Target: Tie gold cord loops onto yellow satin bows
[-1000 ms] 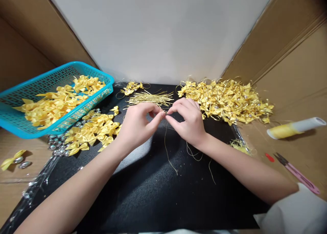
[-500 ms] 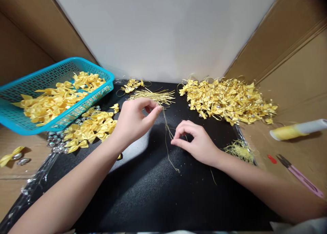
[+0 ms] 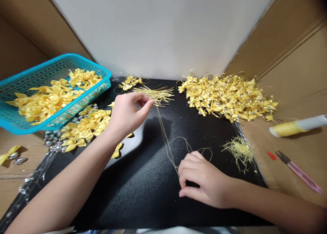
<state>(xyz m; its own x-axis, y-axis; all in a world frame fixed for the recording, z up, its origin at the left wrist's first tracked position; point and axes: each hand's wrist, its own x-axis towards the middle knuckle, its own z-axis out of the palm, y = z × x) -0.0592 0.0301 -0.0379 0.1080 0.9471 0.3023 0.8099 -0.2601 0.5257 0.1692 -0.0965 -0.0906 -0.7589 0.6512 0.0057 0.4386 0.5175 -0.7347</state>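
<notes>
While the left hand (image 3: 133, 111) and right hand (image 3: 203, 179) grip thread (image 3: 166, 144), the former partly hides yellow bows (image 3: 88, 128) near a basket (image 3: 74, 108).

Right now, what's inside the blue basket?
The blue basket holds a loose heap of yellow bows, with mesh wall showing behind them. Anything under the heap is covered, so I can't tell what's there.

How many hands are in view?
2: the left hand near the gold strips, pinching thread; the right hand lower right, over the black surface, where the thread leads.
</notes>
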